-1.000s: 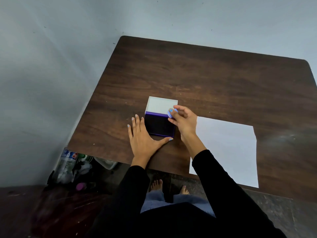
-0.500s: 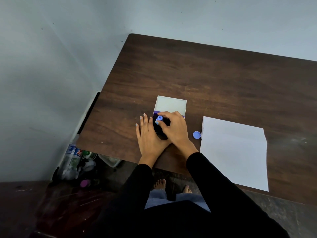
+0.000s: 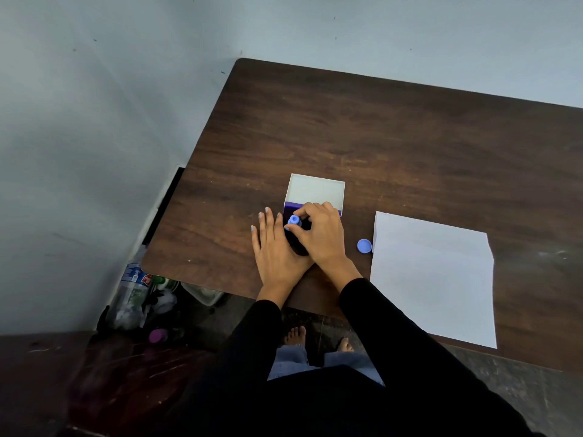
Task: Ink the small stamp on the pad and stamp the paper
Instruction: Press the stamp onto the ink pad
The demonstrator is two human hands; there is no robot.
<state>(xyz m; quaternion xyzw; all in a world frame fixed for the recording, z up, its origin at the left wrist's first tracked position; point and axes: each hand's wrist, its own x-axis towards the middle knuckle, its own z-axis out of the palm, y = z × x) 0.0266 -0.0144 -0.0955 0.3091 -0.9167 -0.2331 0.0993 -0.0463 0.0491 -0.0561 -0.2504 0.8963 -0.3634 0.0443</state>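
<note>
The ink pad (image 3: 289,212) lies open near the table's front edge, its white lid (image 3: 316,189) folded back behind a dark purple pad. My right hand (image 3: 318,234) covers most of the pad and pinches the small blue stamp (image 3: 294,220), which stands on the pad's left part. My left hand (image 3: 274,250) lies flat on the table against the pad's left side, fingers spread. A blue round cap (image 3: 364,246) rests on the table between the pad and the white paper (image 3: 432,275) at the right.
The dark wooden table (image 3: 378,137) stands in a corner with grey walls behind and to the left. On the floor under its left front corner stand a plastic bottle (image 3: 131,291) and other clutter. My bare feet show below the table edge.
One second ago my right hand held the stamp at the pad's right edge; it has since moved onto the pad's left part. The blue cap now lies beside the paper. The camera view shifted.
</note>
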